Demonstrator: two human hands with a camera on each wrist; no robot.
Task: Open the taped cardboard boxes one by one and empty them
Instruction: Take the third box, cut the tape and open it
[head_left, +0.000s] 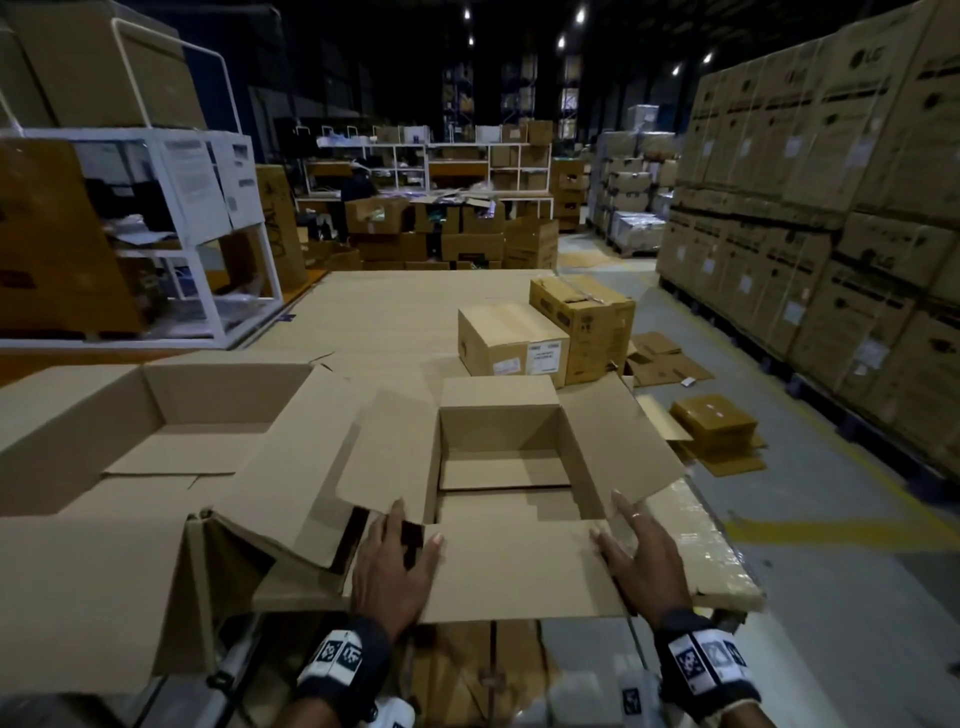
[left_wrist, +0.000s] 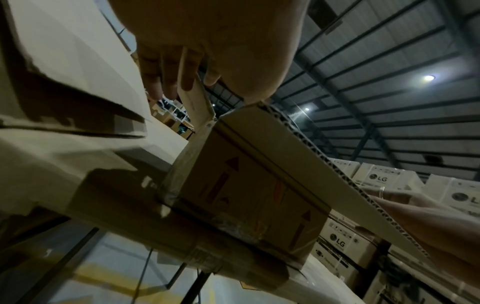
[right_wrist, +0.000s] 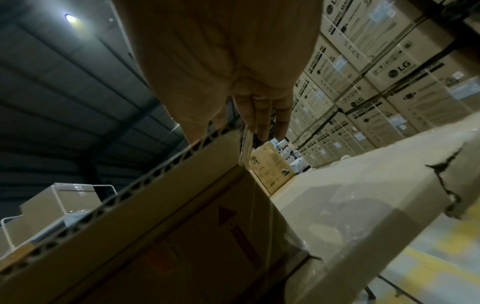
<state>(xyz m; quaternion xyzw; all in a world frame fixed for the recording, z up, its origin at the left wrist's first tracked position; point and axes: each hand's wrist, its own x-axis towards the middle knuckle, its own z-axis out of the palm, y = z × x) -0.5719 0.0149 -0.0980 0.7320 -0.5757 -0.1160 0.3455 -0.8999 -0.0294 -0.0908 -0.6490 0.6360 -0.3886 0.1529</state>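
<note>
A large opened carton (head_left: 156, 431) sits at the left, its near side cut off. Left hand (head_left: 397, 566) and right hand (head_left: 636, 553) lie with straight, spread fingers at either end of the near flap (head_left: 519, 566) of the small open box (head_left: 501, 467). Its floor shows only cardboard; the near corner is hidden.

The open box (head_left: 501, 457) gapes clear from above; two closed boxes (head_left: 511, 340) crowd just behind it.
</note>
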